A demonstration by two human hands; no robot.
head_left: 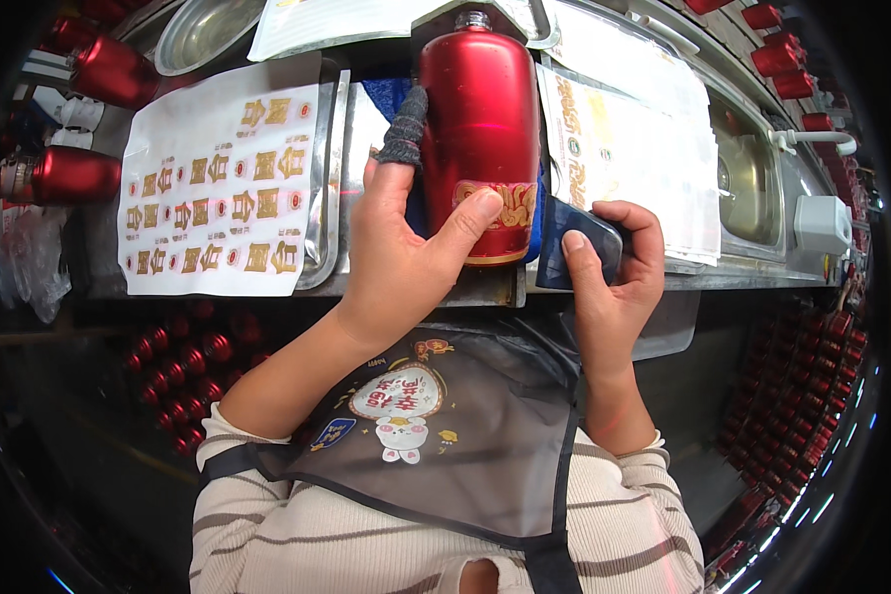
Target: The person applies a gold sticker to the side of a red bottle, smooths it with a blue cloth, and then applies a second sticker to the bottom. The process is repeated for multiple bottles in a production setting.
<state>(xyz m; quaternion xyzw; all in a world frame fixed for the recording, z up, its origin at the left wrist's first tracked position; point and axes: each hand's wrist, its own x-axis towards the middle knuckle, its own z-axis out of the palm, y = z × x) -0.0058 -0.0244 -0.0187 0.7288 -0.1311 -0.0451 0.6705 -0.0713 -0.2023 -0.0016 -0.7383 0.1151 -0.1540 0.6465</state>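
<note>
Left hand point(396, 257) grips red bottle point(480, 129), long axis running near-to-far, thumb pressing gold label point(505, 208); right hand point(614, 267) just right, fingers pinching dark scraper point(579, 252).

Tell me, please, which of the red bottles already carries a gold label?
The large red bottle steadied by the left hand at centre; its lower end shows a gold label, while the bottles at left look plain.

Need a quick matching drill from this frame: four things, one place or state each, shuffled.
1 red bottle
2 dark scraper
3 sticker sheet
4 grey finger sleeve

a in right hand
b on tray, left of bottle
c on left hand index finger
d gripped by left hand, lying on bench

Pairs: 1-d, 2-a, 3-b, 4-c
</note>
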